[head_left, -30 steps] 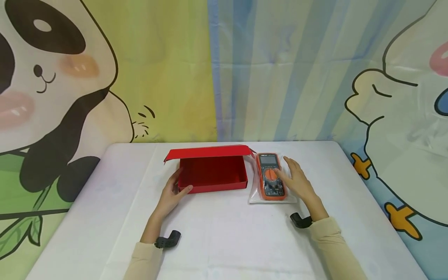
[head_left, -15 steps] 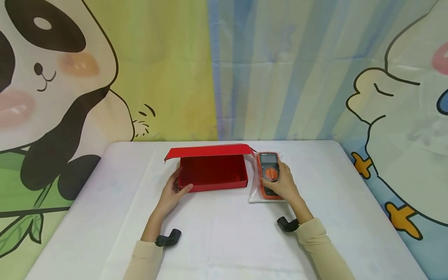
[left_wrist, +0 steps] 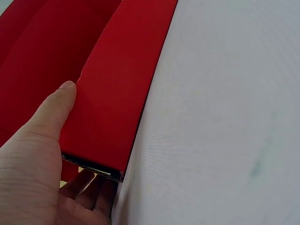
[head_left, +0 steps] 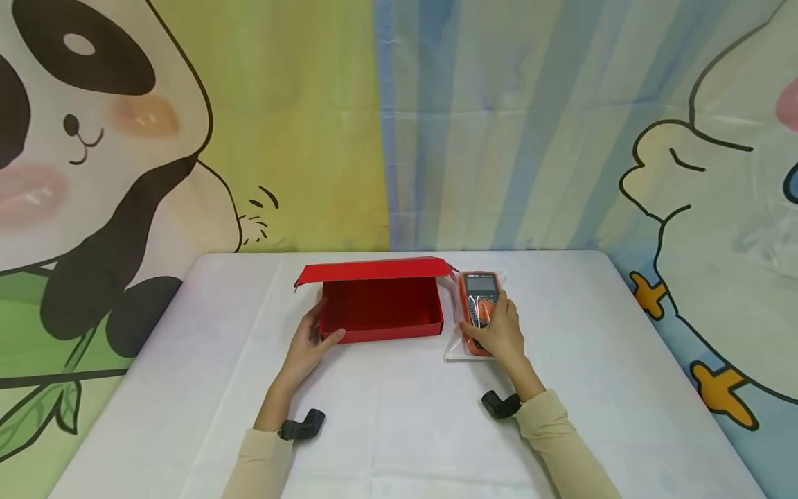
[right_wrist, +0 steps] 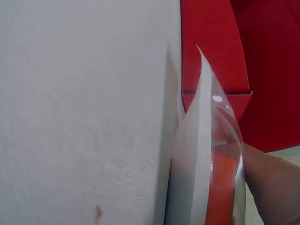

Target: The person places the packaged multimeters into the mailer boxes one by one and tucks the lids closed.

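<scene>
A red cardboard box [head_left: 393, 333] stands on the white table, its lid [head_left: 374, 269] raised at the back and its inside bare. My left hand [head_left: 303, 352] grips its near left corner; in the left wrist view the thumb [left_wrist: 55, 105] lies at the front wall's rim and the fingers curl at the side. Right of the box is an orange and black multimeter [head_left: 480, 283] in a clear plastic bag [head_left: 456, 351]. My right hand [head_left: 505, 333] holds the bagged multimeter across its lower half, thumb on the left, fingers on the right, covering part of the dial.
The white table [head_left: 399, 423] stretches in front of and beside the box. A printed curtain [head_left: 299, 125] hangs behind the table's far edge. Each wrist wears a black camera mount, the right one [head_left: 499, 404] low over the cloth.
My right hand has moved left from beside the multimeter onto it, and its fingers have closed round the lower part. The left hand and the box stay in place.
</scene>
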Demonstrator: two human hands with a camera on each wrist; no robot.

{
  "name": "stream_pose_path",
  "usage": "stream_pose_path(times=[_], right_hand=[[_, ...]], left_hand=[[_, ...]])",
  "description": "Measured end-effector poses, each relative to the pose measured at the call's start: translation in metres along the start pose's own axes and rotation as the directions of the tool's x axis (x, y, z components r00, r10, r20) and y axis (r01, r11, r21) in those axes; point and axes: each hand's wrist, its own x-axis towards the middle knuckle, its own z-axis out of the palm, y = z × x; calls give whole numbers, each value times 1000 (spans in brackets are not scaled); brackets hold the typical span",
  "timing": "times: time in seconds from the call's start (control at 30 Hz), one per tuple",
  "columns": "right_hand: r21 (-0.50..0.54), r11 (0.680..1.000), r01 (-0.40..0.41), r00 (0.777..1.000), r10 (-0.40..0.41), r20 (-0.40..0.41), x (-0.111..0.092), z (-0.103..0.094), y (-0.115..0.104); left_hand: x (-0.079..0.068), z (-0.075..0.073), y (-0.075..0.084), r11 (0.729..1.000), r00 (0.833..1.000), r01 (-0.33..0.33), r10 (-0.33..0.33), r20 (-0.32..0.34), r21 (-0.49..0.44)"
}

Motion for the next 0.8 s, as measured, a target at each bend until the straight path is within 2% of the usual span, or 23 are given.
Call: stream_pose_path(times=[0.23, 0.47, 0.8], right_hand=[[23, 1000, 17, 1000, -17, -13, -1, -1, -2], [21, 1000, 18, 999, -17, -47, 1, -3, -2], [36, 999, 36, 997, -34, -65, 2, -5, 2]], left_hand=[[-2, -1, 1, 1000, 1000, 23, -23, -6, 14], [2, -2, 2, 1000, 1000, 15, -15, -2, 12], [0, -2, 0, 1000, 1000, 27, -27, 4, -3]])
